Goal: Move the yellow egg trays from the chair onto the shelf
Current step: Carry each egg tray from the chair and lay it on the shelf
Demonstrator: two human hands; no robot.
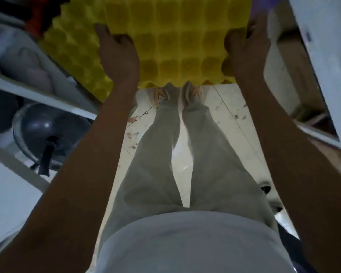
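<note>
A stack of yellow egg trays (177, 42) fills the top middle of the head view, held out in front of me above the floor. My left hand (117, 54) grips its left side with the fingers curled over the edge. My right hand (246, 50) clasps its right side the same way. The stack's left flank of stacked cups (75, 56) shows beside my left wrist. Its far end runs out of the frame at the top. No chair is visible.
A white shelf frame (41, 91) stands on the left, holding a dark round pan with a handle (49, 133) and pale bundles. On the right are white boards (327, 56) and brown boxes (295, 62). Below lies a stained white tiled floor (224, 115) with my legs and shoes.
</note>
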